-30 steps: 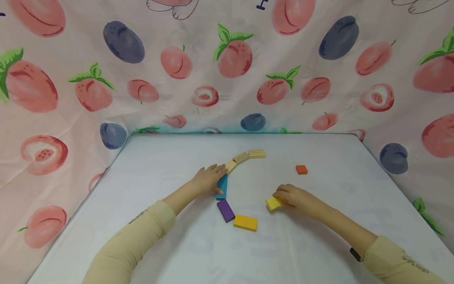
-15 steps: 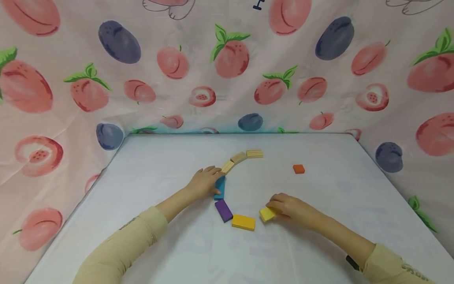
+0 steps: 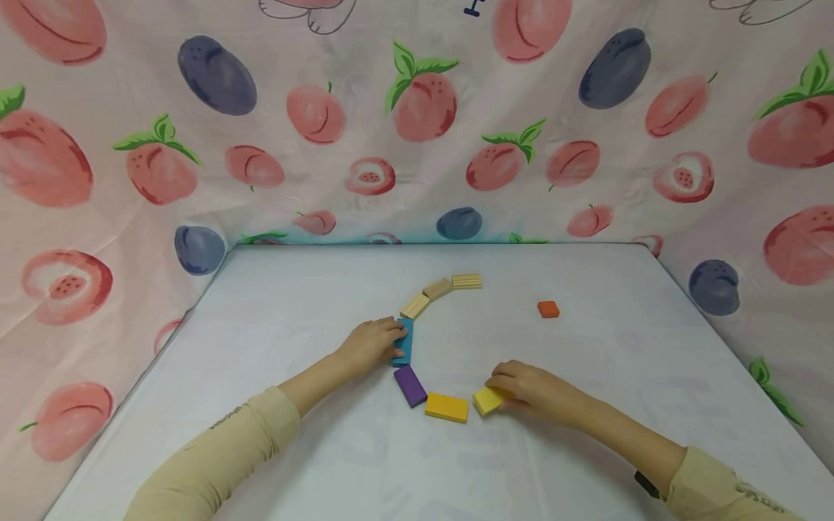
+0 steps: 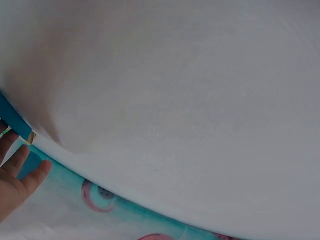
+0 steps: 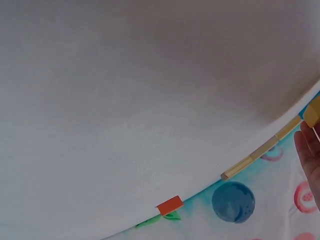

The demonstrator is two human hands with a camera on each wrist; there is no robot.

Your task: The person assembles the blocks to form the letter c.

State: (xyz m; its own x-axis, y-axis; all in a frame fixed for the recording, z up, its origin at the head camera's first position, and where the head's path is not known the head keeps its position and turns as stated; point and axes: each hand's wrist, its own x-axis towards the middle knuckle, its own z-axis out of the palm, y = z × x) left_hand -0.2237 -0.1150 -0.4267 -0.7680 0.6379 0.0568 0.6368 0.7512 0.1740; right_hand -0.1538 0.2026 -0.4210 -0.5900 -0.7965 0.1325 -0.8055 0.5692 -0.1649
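My left hand (image 3: 368,346) touches the blue block (image 3: 405,344) from its left side, fingertips and thumb spread along it; the left wrist view shows these fingers (image 4: 17,162) apart. Below the blue block lie a purple block (image 3: 410,386) and an amber block (image 3: 446,408), continuing a curve. With fingers and thumb, my right hand (image 3: 537,389) pinches a small lemon-yellow block (image 3: 486,401) just right of the amber one, a narrow gap between them. At the right wrist view's edge, that yellow block (image 5: 312,112) appears above the fingers.
Plain wooden blocks (image 3: 437,289) extend the curve toward the back. An orange-red block (image 3: 548,310) lies alone on the right of the white table (image 3: 313,282). A fruit-print cloth (image 3: 371,108) hangs behind and at both sides. Something dark (image 3: 646,485) shows by the right sleeve.
My right hand has brought the yellow block left and nearer, up beside the amber block. My left hand has drawn back slightly, baring more of the blue block and the wooden block beyond.
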